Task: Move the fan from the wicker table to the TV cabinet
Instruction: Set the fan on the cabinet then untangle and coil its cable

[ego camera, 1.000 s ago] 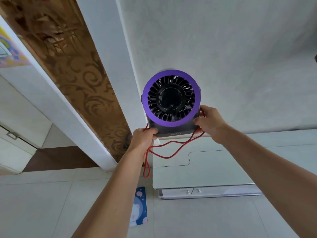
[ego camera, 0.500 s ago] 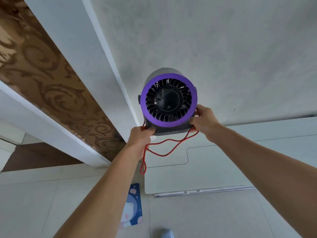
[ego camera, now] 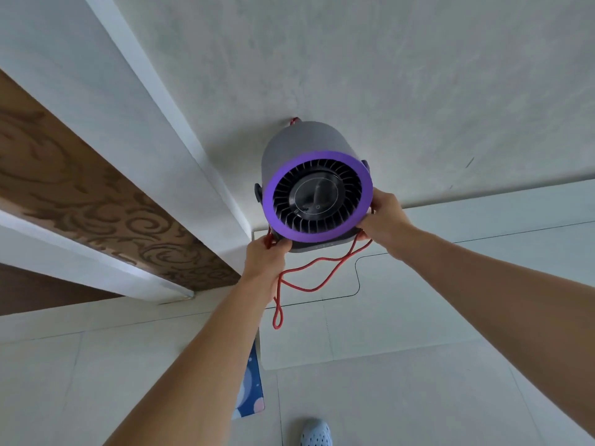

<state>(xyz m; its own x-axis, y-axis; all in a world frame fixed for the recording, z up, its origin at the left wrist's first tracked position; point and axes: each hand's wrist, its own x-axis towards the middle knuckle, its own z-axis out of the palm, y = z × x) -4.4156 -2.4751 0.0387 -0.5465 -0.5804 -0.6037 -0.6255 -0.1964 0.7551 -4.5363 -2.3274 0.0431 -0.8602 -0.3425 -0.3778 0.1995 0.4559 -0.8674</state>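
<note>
Fan [ego camera: 314,188], grey-bodied and cylindrical with a purple front ring and black grille, is held over the white TV cabinet [ego camera: 483,268] top by 2 hands. Left hand [ego camera: 265,257] is curled on the base at 7 o'clock, right hand [ego camera: 384,217] at 4 o'clock. Red cord [ego camera: 317,273] hangs looped below and could be trapped under the base, tipping it. Blue mat [ego camera: 251,391] and grey shoe [ego camera: 315,432] lie at 6 o'clock.
</note>
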